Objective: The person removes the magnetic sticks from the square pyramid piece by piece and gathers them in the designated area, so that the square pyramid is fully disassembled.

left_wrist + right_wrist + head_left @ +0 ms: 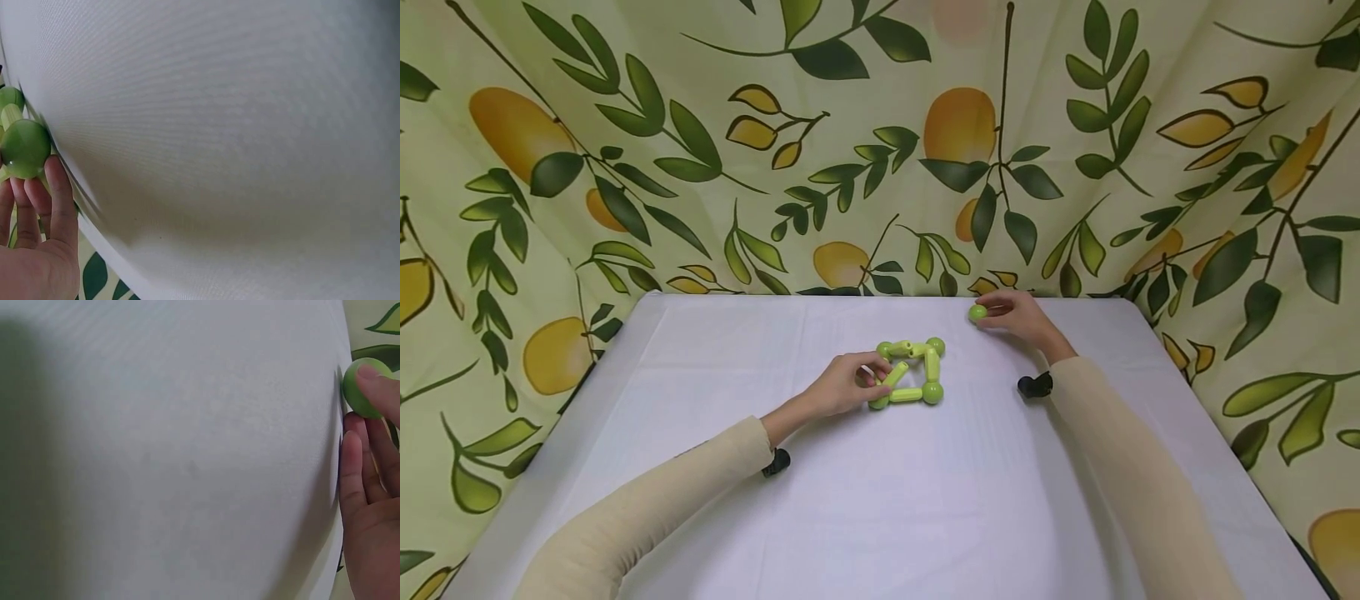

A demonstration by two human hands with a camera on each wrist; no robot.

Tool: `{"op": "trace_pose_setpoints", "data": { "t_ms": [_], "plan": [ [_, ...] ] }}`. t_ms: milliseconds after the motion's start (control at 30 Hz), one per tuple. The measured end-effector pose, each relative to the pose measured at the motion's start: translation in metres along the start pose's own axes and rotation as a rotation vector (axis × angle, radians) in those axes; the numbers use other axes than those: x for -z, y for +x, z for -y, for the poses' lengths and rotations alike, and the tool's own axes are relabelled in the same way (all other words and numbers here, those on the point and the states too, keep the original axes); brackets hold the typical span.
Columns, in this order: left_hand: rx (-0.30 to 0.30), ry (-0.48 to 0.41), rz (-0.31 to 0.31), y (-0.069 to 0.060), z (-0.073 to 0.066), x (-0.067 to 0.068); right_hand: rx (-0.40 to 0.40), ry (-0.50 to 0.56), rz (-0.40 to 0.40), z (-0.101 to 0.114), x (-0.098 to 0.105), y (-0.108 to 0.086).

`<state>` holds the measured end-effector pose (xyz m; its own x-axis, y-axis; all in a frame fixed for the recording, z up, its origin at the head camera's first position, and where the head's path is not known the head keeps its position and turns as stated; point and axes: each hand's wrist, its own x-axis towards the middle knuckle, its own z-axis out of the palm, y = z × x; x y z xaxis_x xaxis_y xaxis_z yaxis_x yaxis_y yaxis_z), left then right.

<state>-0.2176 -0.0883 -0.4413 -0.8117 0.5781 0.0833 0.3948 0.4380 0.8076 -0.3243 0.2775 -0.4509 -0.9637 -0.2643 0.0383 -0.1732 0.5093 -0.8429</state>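
Observation:
Green rods and balls form a four-sided frame on the table, with a ball (932,392) at its near right corner and a rod (906,395) along the near side. My left hand (847,383) grips the frame's left side, where one rod (897,374) slants inward. In the left wrist view, the fingers of my left hand (44,231) are around a green ball (25,149). To the right, apart from the frame, my right hand (1018,320) pinches a loose green ball (977,313) near the table's far edge. The right wrist view shows thumb and fingers on that ball (362,394).
The table (865,517) has a white cloth. Behind it hangs a curtain (865,108) printed with leaves and orange fruit. A small black device is at each wrist, one at the left (777,462) and one at the right (1035,385).

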Motion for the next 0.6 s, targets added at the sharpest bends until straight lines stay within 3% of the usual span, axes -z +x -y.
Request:
{"op": "trace_pose_setpoints", "data": {
  "t_ms": [367, 600],
  "plan": [
    [-0.017, -0.007, -0.001, -0.001, -0.001, 0.001, -0.028, 0.011, 0.047, 0.002, 0.004, 0.000],
    [-0.012, -0.003, -0.003, 0.000, 0.000, 0.000, -0.002, -0.007, 0.025, 0.000, 0.011, -0.007]
  ]
}}
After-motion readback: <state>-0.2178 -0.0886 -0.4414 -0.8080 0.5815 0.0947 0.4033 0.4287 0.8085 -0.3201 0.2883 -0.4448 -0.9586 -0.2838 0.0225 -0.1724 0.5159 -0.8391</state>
